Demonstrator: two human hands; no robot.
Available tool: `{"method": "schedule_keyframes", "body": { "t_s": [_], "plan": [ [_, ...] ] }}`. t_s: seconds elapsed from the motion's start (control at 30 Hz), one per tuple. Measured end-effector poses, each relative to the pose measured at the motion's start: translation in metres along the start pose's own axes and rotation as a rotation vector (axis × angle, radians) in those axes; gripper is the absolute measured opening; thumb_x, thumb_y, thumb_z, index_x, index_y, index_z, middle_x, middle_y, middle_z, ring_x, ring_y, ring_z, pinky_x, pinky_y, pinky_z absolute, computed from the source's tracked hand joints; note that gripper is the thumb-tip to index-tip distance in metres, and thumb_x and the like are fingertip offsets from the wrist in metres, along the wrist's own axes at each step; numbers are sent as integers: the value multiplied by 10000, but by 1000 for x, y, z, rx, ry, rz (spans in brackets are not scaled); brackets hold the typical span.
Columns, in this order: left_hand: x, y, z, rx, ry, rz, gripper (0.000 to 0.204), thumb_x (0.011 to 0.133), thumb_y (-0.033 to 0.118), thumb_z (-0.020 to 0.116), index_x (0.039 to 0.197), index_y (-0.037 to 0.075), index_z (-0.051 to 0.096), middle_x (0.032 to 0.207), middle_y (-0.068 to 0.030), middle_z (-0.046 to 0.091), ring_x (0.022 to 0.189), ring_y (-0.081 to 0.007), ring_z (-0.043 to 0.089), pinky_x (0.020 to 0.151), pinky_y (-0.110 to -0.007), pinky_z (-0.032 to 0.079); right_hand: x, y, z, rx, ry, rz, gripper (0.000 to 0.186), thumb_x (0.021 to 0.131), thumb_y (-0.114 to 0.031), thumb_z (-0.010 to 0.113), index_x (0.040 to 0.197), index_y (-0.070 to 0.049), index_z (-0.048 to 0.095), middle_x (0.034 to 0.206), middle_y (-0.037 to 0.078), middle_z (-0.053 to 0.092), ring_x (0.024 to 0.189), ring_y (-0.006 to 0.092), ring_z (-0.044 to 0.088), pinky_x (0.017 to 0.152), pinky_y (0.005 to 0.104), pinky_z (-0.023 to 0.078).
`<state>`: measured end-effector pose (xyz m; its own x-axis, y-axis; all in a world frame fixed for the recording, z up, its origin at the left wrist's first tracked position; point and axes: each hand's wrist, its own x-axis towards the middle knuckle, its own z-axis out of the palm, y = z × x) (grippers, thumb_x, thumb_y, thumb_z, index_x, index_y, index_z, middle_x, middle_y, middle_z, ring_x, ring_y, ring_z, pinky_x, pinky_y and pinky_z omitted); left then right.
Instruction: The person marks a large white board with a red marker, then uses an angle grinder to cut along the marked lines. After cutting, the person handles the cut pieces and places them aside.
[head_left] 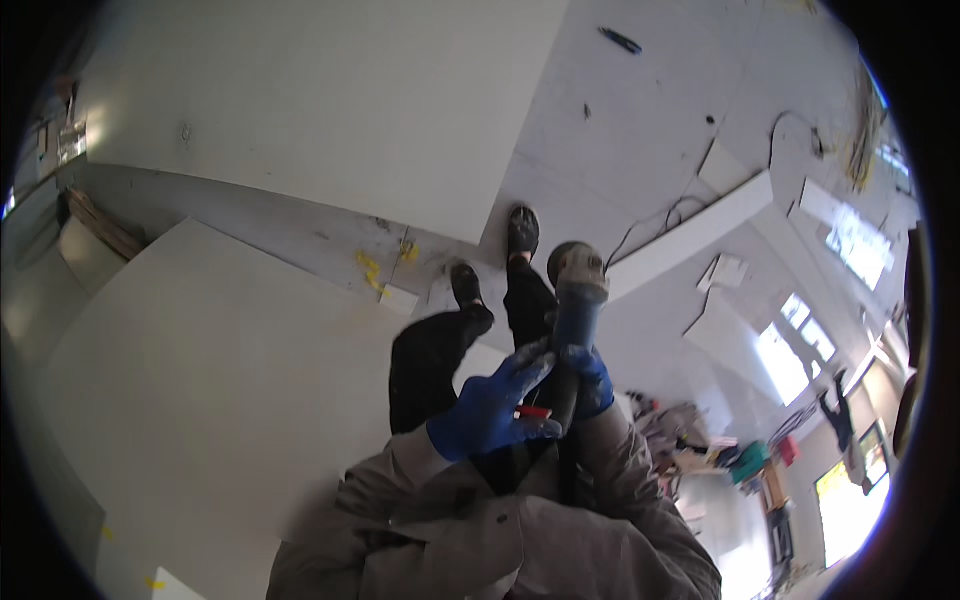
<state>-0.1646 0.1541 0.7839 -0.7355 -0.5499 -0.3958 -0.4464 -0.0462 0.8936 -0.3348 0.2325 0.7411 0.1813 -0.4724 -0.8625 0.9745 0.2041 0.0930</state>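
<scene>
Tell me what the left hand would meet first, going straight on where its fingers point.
The left hand would likely meet the power tool held in the right hand; depth is unclear, so contact may already exist.

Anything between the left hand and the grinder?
Nothing that clearly blocks it: the left hand is close beside the grinder, which the right hand holds. Only a red piece, perhaps part of the grinder, shows in between.

I wear blue gloves (490, 405), a grey-brown jacket (470, 545) and black trousers (425, 370); the power tool (576, 318) shows blue, pale grey and black, the large panels (210, 390) off-white.
</scene>
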Motion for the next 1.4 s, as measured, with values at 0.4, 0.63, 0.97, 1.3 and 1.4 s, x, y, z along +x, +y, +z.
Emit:
{"method": "schedule_keyframes", "body": {
  "t_s": [0.4, 0.63, 0.97, 1.3, 1.4],
  "plan": [
    [-7, 2, -63, 462, -638, 201, 893, 791, 488, 849, 1525, 107, 511, 1557, -280, 438, 891, -334, 748, 673, -378, 601, 2, 104, -22, 533, -156, -241, 662, 862, -137, 696, 1474, -76, 449, 1183, 155, 652, 984, 281, 676, 849, 447, 611],
    [-57, 2, -157, 276, -774, 593, 920, 796, 498, 813, 1531, 47, 490, 1534, -263, 490, 746, -272, 736, 625, -345, 580, -58, 235, 65, 629, -53, -551, 698, 825, -141, 720, 1467, -64, 458, 1178, 171, 684, 1027, 307, 703, 927, 442, 584],
    [-99, -36, -204, 286, -1361, 77, 859, 918, 317, 772, 1618, 53, 349, 1622, -195, 421, 1271, -345, 633, 1018, -365, 532, -14, 357, 69, 848, 216, -1001, 799, 828, -94, 707, 1545, -83, 356, 1184, 221, 653, 930, 355, 715, 784, 500, 639],
    [-91, -68, -174, -197, -1421, -722, 890, 976, 30, 567, 1700, 267, 105, 1349, -37, 593, 605, -57, 473, 581, -234, 481, 14, 363, 36, 904, 232, -1135, 803, 878, -110, 680, 1586, -83, 302, 1224, 207, 643, 972, 306, 690, 780, 463, 637],
    [-114, -82, -163, -273, -1369, -730, 916, 972, 19, 557, 1701, 279, 68, 1326, -22, 594, 607, -58, 462, 591, -231, 480, 11, 370, 22, 851, 236, -1104, 801, 883, -111, 674, 1588, -80, 296, 1227, 206, 645, 979, 300, 691, 775, 454, 638]
  ]
}}
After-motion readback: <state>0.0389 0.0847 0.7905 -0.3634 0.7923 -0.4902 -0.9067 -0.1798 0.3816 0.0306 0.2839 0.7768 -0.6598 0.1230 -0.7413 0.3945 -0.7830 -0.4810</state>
